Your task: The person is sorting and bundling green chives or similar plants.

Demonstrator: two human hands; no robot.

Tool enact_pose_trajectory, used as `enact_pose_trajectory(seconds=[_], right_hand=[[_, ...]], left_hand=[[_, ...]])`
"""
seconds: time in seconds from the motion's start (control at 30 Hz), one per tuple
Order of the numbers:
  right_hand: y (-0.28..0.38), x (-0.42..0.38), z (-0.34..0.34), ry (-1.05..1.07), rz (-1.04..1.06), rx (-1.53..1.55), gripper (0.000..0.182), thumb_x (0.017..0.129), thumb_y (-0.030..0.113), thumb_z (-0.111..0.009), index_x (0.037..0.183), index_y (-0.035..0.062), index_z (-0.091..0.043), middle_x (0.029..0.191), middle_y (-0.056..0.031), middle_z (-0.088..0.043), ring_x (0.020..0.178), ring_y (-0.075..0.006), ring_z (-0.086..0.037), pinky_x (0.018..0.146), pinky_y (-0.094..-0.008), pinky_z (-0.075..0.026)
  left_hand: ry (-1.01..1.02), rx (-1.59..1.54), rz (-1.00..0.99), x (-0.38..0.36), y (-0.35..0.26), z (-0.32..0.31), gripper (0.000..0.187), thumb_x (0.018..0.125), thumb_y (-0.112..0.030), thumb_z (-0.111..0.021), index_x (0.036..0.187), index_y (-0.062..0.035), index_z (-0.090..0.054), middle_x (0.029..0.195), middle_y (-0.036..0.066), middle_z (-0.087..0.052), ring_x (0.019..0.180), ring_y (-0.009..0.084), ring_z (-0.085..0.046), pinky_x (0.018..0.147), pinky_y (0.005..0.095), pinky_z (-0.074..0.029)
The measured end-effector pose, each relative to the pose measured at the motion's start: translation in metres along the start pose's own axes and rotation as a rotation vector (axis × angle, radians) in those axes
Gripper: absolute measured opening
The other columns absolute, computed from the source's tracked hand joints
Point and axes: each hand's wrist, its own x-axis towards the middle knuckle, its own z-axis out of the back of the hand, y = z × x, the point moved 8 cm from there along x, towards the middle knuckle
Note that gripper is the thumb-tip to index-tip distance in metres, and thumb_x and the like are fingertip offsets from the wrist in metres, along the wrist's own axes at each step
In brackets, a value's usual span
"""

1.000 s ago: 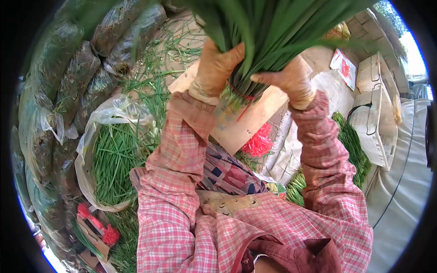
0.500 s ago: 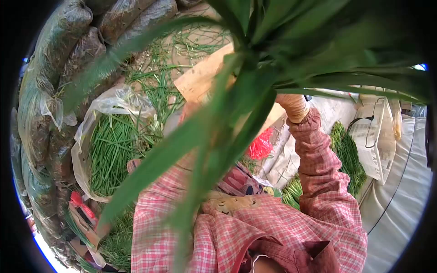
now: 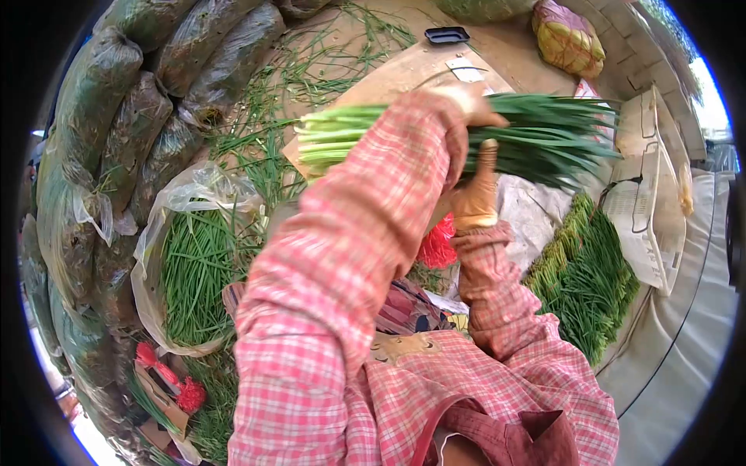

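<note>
A thick bunch of garlic chives (image 3: pixel 536 132) lies level above a tan board (image 3: pixel 404 74), pale stem ends to the left and dark green leaves to the right. My left hand (image 3: pixel 470 109) reaches across and is closed over the bunch near its middle, slightly blurred. From the near side my right hand (image 3: pixel 476 198), in a pale glove, grips the same bunch with its thumb up along the leaves. The fingers behind the bunch are hidden. On the board beyond it are a small black tray (image 3: pixel 447 35) and a white card (image 3: pixel 465 70).
An open plastic bag of cut greens (image 3: pixel 194 272) stands at left, beside stacked filled bags (image 3: pixel 101 124). Loose chives (image 3: pixel 264 147) litter the floor. At right are bundled chives (image 3: pixel 594 287) and a white crate (image 3: pixel 641 194). Red netting or ties (image 3: pixel 437 241) lie near my lap.
The chives have come down from close before the camera to lie level over the board. My left arm now reaches across to them, and my right hand sits lower.
</note>
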Motion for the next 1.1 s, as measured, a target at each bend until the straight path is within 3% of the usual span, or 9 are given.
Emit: enact_pose_trajectory(seconds=[0.1,0.13,0.17,0.3,0.43,0.57,0.7,0.87,1.1], right_hand=[[-0.039,-0.006,0.070,0.152,-0.559,-0.213,0.053,0.081,0.032,-0.058,0.121,0.0031,-0.037,0.120,-0.0133,-0.044,0.107,-0.0265,-0.046,0.088,-0.0392,-0.040],[-0.036,-0.022,0.086,0.204,-0.638,-0.340,0.053,0.081,0.029,-0.059,0.121,0.0020,-0.036,0.121,-0.0147,-0.042,0.102,-0.0246,-0.049,0.085,-0.0366,-0.041],[-0.016,-0.045,0.071,0.239,-0.610,-0.447,0.044,0.081,0.020,-0.059,0.116,-0.0007,-0.042,0.107,-0.0142,-0.052,0.091,-0.0209,-0.055,0.077,-0.0315,-0.046],[0.016,-0.050,0.023,0.401,-0.215,-0.985,0.023,0.077,0.006,-0.056,0.099,-0.0004,-0.056,0.068,-0.0035,-0.057,0.056,-0.0075,-0.053,0.051,-0.0192,-0.043],[0.005,-0.035,-0.017,0.351,0.002,-1.012,0.024,0.074,0.006,-0.060,0.098,0.0046,-0.057,0.064,-0.0001,-0.054,0.051,-0.0049,-0.047,0.045,-0.0190,-0.036],[-0.020,-0.028,-0.037,0.370,0.025,-1.054,0.012,0.075,0.006,-0.060,0.087,0.0042,-0.060,0.061,-0.0013,-0.053,0.050,-0.0054,-0.048,0.045,-0.0198,-0.037],[-0.013,-0.024,-0.049,0.475,0.618,-1.064,0.005,0.077,0.003,-0.058,0.082,0.0027,-0.059,0.065,-0.0034,-0.056,0.047,-0.0069,-0.048,0.043,-0.0212,-0.039],[-0.041,-0.007,-0.046,0.378,-0.009,-0.709,0.005,0.080,0.005,-0.056,0.080,0.0005,-0.058,0.063,-0.0017,-0.056,0.043,-0.0076,-0.046,0.040,-0.0195,-0.037],[-0.048,-0.014,-0.087,0.584,0.012,-0.908,0.005,0.077,0.003,-0.055,0.078,-0.0010,-0.057,0.058,0.0009,-0.048,0.052,-0.0046,-0.040,0.046,-0.0210,-0.034]], left_hand=[[-0.036,-0.225,0.090,-0.013,0.092,-0.048,0.074,0.071,-0.046,-0.062,0.127,-0.0043,-0.037,0.122,0.017,-0.046,0.115,0.0285,-0.040,0.097,0.0342,-0.030],[-0.238,-0.914,-0.101,-0.017,0.103,-0.043,0.063,0.077,-0.039,-0.061,0.125,-0.0042,-0.040,0.120,0.011,-0.049,0.113,0.0235,-0.041,0.097,0.0327,-0.029],[-0.361,-1.066,-0.003,-0.022,0.126,-0.028,0.054,0.080,-0.033,-0.059,0.123,-0.0032,-0.043,0.116,0.008,-0.051,0.111,0.0182,-0.042,0.095,0.0310,-0.030],[-0.571,-0.912,0.033,-0.088,0.161,0.039,0.043,0.084,-0.022,-0.054,0.120,-0.0014,-0.045,0.118,0.010,-0.050,0.114,0.0169,-0.041,0.096,0.0276,-0.030],[-0.758,-0.272,-0.041,-0.155,0.142,0.043,0.053,0.073,-0.016,-0.058,0.120,0.0004,-0.043,0.121,0.018,-0.045,0.116,0.0283,-0.040,0.099,0.0323,-0.030],[-0.614,0.331,-0.096,-0.174,0.079,-0.004,0.071,0.064,-0.018,-0.065,0.125,0.0004,-0.035,0.129,0.018,-0.035,0.122,0.0308,-0.030,0.103,0.0338,-0.022],[-0.482,0.472,-0.079,-0.160,0.062,-0.031,0.084,0.058,-0.025,-0.071,0.127,0.0000,-0.030,0.132,0.017,-0.030,0.125,0.0311,-0.024,0.105,0.0357,-0.018],[-0.654,0.638,0.118,-0.147,0.083,-0.059,0.076,0.064,-0.027,-0.064,0.126,-0.0001,-0.029,0.132,0.016,-0.028,0.122,0.0298,-0.027,0.102,0.0392,-0.021],[-0.943,0.577,0.303,-0.141,0.093,-0.048,0.044,0.074,-0.022,-0.049,0.112,-0.0001,-0.043,0.114,0.014,-0.044,0.106,0.0280,-0.041,0.091,0.0389,-0.033]])
